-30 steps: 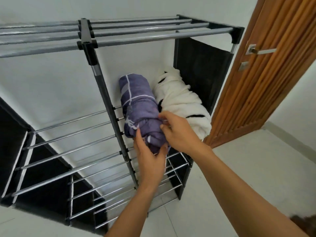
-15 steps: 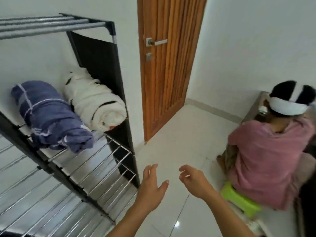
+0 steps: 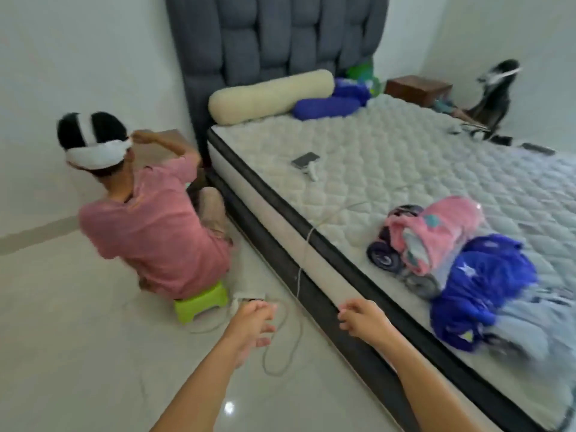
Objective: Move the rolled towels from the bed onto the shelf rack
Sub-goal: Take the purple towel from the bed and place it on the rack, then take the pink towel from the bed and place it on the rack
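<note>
Both hands empty, beside the bed [image 3: 405, 169].
Left hand [image 3: 254, 319] and right hand [image 3: 363, 319]: grip loosely spread; rolled towels [image 3: 448, 244] near mattress edge.

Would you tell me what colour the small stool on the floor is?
Bright lime green; the stool shows best in the head view.

Light: bright, even, soft daylight look; source not visible
Glare: small white spot on glossy floor [image 3: 229, 407]
Shadows: faint, soft under green stool [image 3: 201, 302]
Blur: motion smear on blue towel [image 3: 480, 294], right edge of bed [image 3: 358, 157]
Distortion: wide-angle bending of headboard [image 3: 274, 35], walls
Sharpness: soft overall, compression haze
</note>
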Action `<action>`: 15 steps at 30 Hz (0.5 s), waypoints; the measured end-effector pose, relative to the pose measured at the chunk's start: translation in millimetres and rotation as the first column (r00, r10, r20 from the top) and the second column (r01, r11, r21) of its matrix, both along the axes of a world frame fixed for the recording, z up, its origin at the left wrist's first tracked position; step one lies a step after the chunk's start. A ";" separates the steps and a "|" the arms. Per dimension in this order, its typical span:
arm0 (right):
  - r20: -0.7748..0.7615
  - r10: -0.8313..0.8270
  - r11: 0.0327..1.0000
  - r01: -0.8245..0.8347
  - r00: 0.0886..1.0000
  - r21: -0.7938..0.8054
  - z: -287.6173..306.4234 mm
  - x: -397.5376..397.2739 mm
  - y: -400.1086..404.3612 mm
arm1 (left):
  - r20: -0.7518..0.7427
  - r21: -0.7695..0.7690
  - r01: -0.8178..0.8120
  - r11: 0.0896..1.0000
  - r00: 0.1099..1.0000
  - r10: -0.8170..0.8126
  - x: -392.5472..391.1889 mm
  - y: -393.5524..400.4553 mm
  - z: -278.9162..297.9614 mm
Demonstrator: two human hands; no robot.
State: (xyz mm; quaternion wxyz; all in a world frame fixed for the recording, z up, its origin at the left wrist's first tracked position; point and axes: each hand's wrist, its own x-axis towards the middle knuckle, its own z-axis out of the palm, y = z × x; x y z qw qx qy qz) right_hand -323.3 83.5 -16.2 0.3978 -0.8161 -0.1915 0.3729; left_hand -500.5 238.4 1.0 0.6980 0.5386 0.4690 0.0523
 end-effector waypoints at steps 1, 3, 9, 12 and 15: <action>-0.026 -0.101 0.995 0.102 0.995 0.019 4.5 16.9 -25.3 | 0.011 -0.042 0.054 0.998 0.999 -0.053 25.7 -11.9 -1.8; -0.055 -0.272 0.961 0.275 0.961 0.037 7.0 43.7 -70.5 | 0.019 -0.109 0.126 0.986 0.992 -0.125 71.8 -34.1 -4.7; -0.198 -0.588 0.792 0.608 0.784 0.056 -16.7 88.6 -149.1 | 0.056 -0.281 0.138 0.950 0.990 -0.128 189.4 -79.7 -15.7; -0.254 -0.638 0.746 0.666 0.727 0.032 -23.1 120.2 -152.3 | 0.032 -0.383 0.154 0.911 0.988 -0.153 247.8 -84.5 -22.6; -0.243 -0.669 0.726 0.688 0.703 -0.011 -24.0 163.3 -145.0 | -0.015 -0.452 0.146 0.880 0.985 -0.170 303.0 -76.1 -25.7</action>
